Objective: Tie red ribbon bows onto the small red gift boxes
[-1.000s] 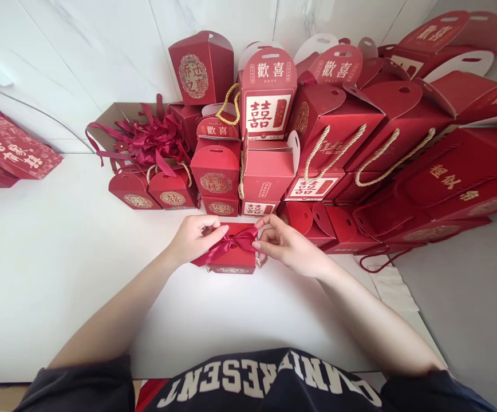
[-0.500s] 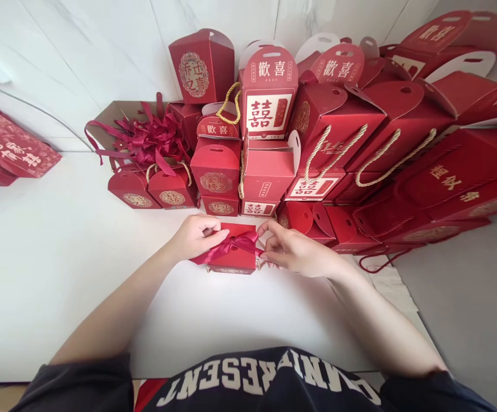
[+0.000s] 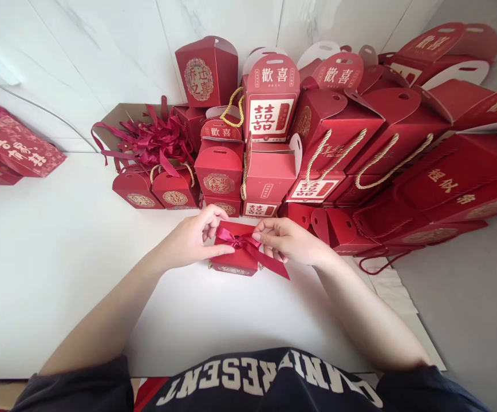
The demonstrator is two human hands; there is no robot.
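Observation:
A small red gift box (image 3: 231,262) lies on the white table in front of me, with gold rope cord showing at its lower corners. A crimson satin ribbon (image 3: 248,243) is tied in a bow on its top, and one tail hangs off the right side. My left hand (image 3: 194,237) is at the box's left, thumb and forefinger spread apart, the thumb tip touching near the bow's knot. Thumb and fingers of my right hand (image 3: 285,240) pinch the right side of the bow; its other fingers are curled.
Stacked red gift boxes (image 3: 269,171) fill the back and right. A brown container (image 3: 117,129) at back left holds a heap of loose crimson ribbons (image 3: 162,137). A red printed box (image 3: 20,146) lies at the far left. White tiled wall stands behind.
A ribbon tail that lay toward the lower left now hangs at the lower right. My left hand has opened from its hold near the bow; my right hand has shifted in onto the bow.

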